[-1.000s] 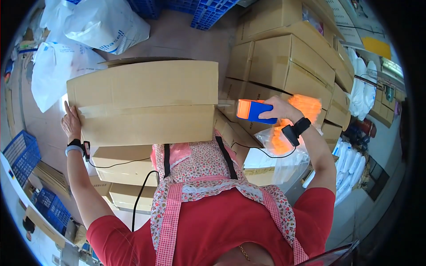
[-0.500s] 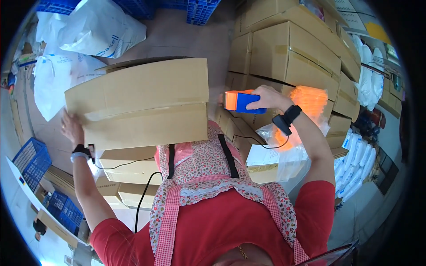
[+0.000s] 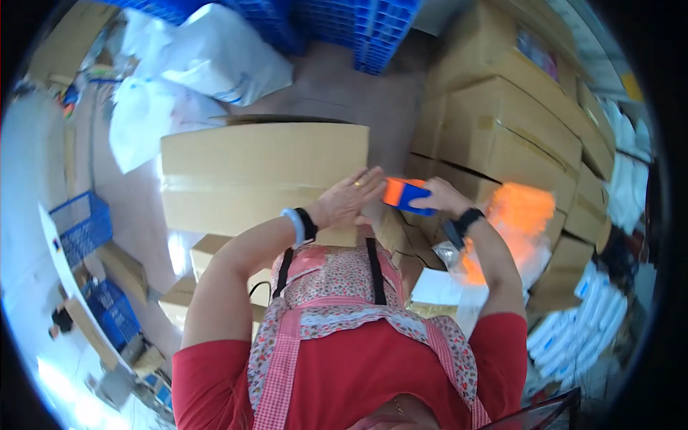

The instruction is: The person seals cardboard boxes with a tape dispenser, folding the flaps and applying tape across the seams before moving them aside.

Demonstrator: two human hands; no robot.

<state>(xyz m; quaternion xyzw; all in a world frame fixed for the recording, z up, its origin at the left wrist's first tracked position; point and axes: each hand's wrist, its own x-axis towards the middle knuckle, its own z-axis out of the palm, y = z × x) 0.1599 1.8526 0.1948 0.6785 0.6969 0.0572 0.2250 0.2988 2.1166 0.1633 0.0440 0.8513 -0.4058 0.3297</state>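
Note:
A large brown cardboard box point(image 3: 265, 154) lies crosswise in front of me, a band of tape along its near face and a raised flap behind its top edge. My left hand point(image 3: 347, 199) rests flat against the box near its right end, fingers stretched out. Just beyond that end, my right hand point(image 3: 446, 198) grips a blue and orange tape dispenser point(image 3: 410, 196). The dispenser's orange front points at the box, close to my left fingertips. Whether it touches the box I cannot tell.
Tall stacks of cartons point(image 3: 466, 118) stand on the right, with bundled orange items in clear plastic point(image 3: 519, 215) beside my right forearm. White sacks point(image 3: 222, 57) sit at the far left. Blue pallets point(image 3: 380, 32) stand behind, and blue crates point(image 3: 84, 221) are at left.
My left hand has moved from the box's left end to its right end. The dispenser stays in my right hand. The whole view has shifted, so the surroundings appear further right and lower.

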